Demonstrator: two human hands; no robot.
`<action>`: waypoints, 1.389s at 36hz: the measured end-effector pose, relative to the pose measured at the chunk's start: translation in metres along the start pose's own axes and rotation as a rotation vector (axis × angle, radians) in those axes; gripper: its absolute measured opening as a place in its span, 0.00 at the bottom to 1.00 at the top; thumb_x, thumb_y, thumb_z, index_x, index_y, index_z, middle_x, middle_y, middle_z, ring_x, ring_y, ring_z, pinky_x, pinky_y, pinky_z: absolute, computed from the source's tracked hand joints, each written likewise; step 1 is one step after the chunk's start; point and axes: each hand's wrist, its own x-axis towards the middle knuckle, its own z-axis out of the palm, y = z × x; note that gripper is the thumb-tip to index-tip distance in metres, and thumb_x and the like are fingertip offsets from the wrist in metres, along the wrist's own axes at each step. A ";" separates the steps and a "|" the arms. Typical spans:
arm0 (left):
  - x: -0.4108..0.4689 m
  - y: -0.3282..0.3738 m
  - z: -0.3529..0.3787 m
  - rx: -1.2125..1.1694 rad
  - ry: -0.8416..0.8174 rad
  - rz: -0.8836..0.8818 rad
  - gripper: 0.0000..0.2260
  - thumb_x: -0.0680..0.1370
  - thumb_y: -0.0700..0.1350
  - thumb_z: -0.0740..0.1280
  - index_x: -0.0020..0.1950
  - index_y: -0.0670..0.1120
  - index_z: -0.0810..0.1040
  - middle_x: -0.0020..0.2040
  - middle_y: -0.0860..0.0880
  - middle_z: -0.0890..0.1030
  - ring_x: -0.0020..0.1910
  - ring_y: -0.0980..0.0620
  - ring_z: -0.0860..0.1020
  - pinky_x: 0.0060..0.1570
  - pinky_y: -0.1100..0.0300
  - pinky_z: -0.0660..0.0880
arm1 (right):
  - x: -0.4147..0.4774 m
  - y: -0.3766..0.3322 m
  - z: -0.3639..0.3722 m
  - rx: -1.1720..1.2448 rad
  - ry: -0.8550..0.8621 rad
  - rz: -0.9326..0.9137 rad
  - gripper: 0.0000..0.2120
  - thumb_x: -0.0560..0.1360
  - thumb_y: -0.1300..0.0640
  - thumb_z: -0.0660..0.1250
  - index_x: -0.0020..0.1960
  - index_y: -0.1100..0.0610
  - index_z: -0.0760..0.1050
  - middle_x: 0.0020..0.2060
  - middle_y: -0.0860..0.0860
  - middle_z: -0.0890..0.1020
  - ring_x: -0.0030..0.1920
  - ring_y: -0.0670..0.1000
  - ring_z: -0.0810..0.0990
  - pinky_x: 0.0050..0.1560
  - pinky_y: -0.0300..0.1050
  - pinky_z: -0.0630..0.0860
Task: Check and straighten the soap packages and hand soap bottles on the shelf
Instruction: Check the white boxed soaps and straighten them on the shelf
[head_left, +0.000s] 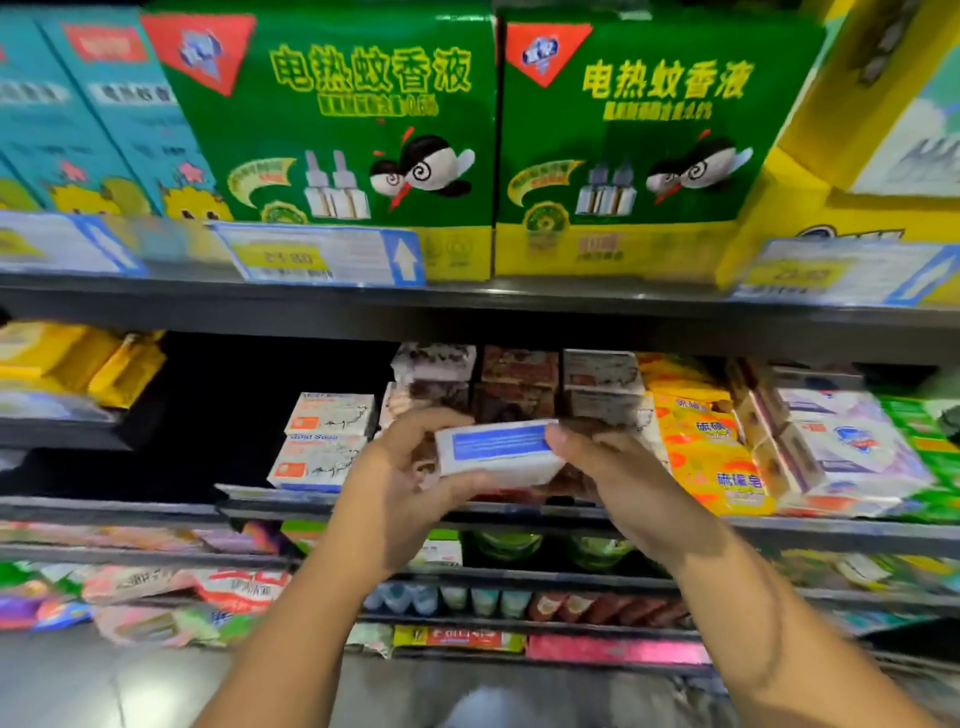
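Green mosquito-liquid boxes (478, 130) above.

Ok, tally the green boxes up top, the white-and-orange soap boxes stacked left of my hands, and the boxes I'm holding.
Green boxes: 2
White-and-orange soap boxes: 2
White box held by left hand and right hand: 1
Total: 5

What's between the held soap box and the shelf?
Nothing visible between them. The left hand and right hand hold the box before the shelf. Straight behind it, brown soap stacks reach nearly to the shelf above; a dark gap shows left of the white boxes.
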 end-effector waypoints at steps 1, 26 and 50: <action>-0.003 0.000 0.000 -0.067 0.021 -0.005 0.14 0.64 0.56 0.75 0.48 0.66 0.79 0.46 0.58 0.83 0.45 0.59 0.81 0.44 0.66 0.76 | -0.002 0.002 0.003 -0.016 -0.030 0.011 0.27 0.71 0.32 0.68 0.59 0.51 0.83 0.58 0.49 0.84 0.62 0.50 0.80 0.69 0.56 0.70; -0.007 -0.020 -0.066 0.274 -0.350 0.202 0.24 0.68 0.59 0.77 0.62 0.67 0.75 0.67 0.68 0.70 0.69 0.65 0.68 0.60 0.71 0.71 | -0.009 -0.008 0.070 0.320 0.159 0.231 0.16 0.80 0.51 0.65 0.58 0.62 0.81 0.42 0.57 0.85 0.38 0.54 0.81 0.33 0.45 0.76; -0.007 -0.028 -0.075 0.332 -0.237 0.223 0.42 0.66 0.60 0.77 0.69 0.79 0.54 0.72 0.75 0.55 0.73 0.72 0.56 0.64 0.78 0.59 | -0.002 -0.026 0.087 0.322 0.222 0.131 0.15 0.73 0.50 0.71 0.54 0.59 0.78 0.39 0.57 0.86 0.29 0.52 0.80 0.26 0.41 0.72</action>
